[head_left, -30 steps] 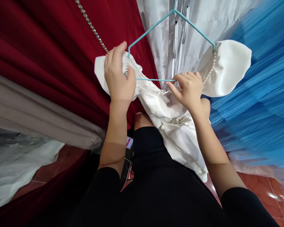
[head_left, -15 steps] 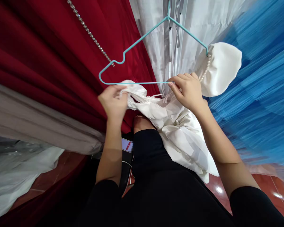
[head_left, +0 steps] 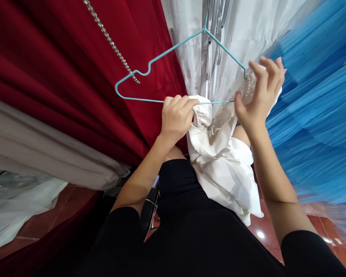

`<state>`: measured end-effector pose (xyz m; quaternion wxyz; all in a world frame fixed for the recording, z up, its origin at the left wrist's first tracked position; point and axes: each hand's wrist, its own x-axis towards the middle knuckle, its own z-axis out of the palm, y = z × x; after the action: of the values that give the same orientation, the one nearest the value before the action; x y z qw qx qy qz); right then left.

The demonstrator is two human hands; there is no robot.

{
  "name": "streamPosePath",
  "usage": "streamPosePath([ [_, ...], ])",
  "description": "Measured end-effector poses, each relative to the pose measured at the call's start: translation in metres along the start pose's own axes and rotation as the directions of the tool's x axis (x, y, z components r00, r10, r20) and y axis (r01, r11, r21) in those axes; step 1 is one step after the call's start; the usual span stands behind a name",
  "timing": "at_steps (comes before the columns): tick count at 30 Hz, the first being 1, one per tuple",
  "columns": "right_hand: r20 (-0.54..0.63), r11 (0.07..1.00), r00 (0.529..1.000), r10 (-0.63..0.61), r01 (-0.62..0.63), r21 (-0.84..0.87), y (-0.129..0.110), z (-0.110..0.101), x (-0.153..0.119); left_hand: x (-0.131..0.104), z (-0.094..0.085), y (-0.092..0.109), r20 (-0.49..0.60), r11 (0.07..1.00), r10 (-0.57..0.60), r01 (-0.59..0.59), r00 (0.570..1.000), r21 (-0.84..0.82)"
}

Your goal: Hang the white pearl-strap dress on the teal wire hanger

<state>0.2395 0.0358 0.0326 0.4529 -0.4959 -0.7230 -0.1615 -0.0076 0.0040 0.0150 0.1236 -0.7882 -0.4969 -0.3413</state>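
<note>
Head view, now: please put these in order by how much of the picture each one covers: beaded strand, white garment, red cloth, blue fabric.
1. Red cloth
2. Blue fabric
3. White garment, partly behind the hands
4. Beaded strand, long but very thin

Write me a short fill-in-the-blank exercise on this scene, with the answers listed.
The left hand grips the ____ bar of the teal hanger.
The garment with beaded trim along its neckline is ____ in colour.
The fingers of the right hand are spread near the hanger's end on the side of the ____ fabric.
The fabric directly behind the hanger's bare end is ____.

Missing words: bottom; white; blue; red
</note>
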Motion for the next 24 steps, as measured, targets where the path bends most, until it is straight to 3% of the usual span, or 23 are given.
streamPosePath([
  [4, 0.071, 0.99, 0.994, 0.084, -0.091, 0.104, 0.037, 0.003, 0.028, -0.002, 0.002, 0.003, 0.014, 1.0, 0.015, -0.015, 1.0, 0.001],
  [9, -0.22, 0.958, 0.966, 0.139, -0.074, 0.278, 0.063, -0.012, 0.053, 0.004, -0.008, 0.008, 0.11, 1.0, 0.001, -0.001, 0.994, 0.003],
  [11, -0.271, 0.959, 0.946, 0.177, -0.104, 0.263, 0.076, -0.02, 0.047, 0.004, -0.013, 0.008, 0.145, 1.0, -0.017, 0.016, 0.989, 0.005],
  [14, -0.248, 0.976, 0.955, 0.159, -0.115, 0.184, 0.085, -0.026, 0.016, 0.004, -0.014, 0.008, 0.161, 0.999, -0.035, 0.037, 0.986, -0.006],
  [16, -0.319, 0.989, 0.945, 0.075, -0.028, 0.147, 0.078, -0.027, -0.013, 0.004, -0.011, 0.008, 0.159, 0.999, -0.042, 0.046, 0.986, -0.02],
  [19, -0.378, 0.966, 0.906, -0.191, 0.243, 0.093, 0.052, -0.027, -0.046, 0.007, -0.002, 0.007, 0.15, 0.997, -0.059, 0.066, 0.987, -0.042],
  [22, -0.165, 0.888, 0.894, -0.417, 0.439, 0.134, 0.018, -0.024, -0.048, 0.008, 0.006, 0.01, 0.138, 0.995, -0.053, 0.065, 0.989, -0.082],
  [24, 0.011, 0.876, 0.891, -0.453, 0.443, 0.189, 0.0, -0.014, -0.033, 0.007, 0.008, 0.013, 0.128, 0.992, -0.023, 0.038, 0.991, -0.117],
])
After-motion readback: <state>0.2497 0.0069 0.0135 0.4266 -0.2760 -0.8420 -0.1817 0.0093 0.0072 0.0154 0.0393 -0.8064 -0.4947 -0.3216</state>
